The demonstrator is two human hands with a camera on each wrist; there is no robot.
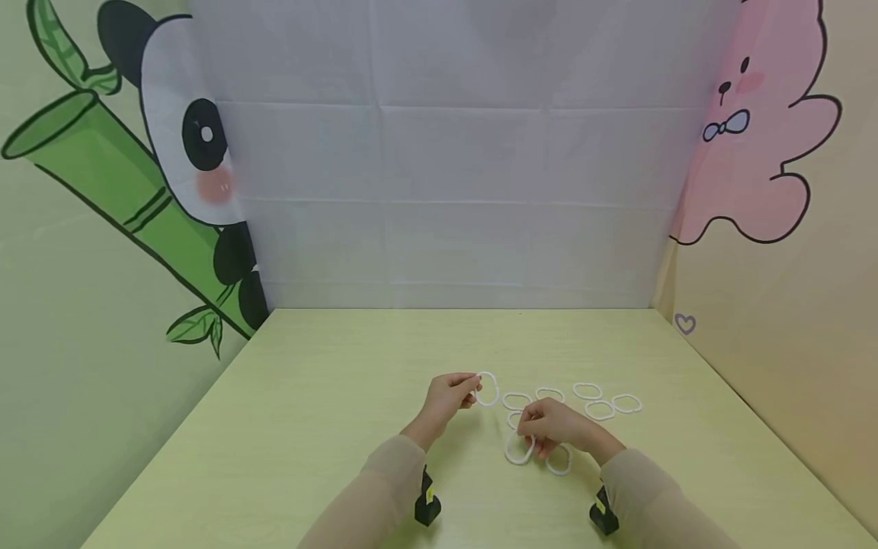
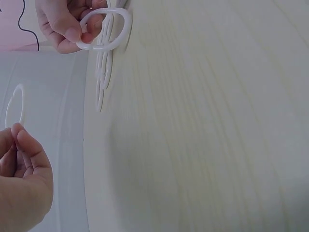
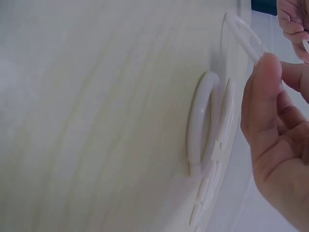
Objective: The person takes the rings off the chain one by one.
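My left hand [image 1: 449,398] pinches a white oval ring [image 1: 497,389] between thumb and fingertips, raised above the table. In the left wrist view that ring [image 2: 22,99] stands upright from the fingertips. To the right and nearer the body, my right hand [image 1: 554,425] pinches a second white ring [image 1: 508,453], also seen in the right wrist view as a tilted ring [image 3: 244,41]. One loose ring [image 1: 568,462] lies just under the right hand's fingers. Beyond the right hand lies another ring [image 1: 517,393], and one behind its fingers is partly hidden.
Further right on the pale wooden table [image 1: 309,442] lies a cluster of similar rings [image 1: 600,418], with another ring [image 1: 549,389] left of it. Printed walls stand at both sides and a white panel [image 1: 459,252] at the back. Black wrist devices [image 1: 427,509] hang below both sleeves.
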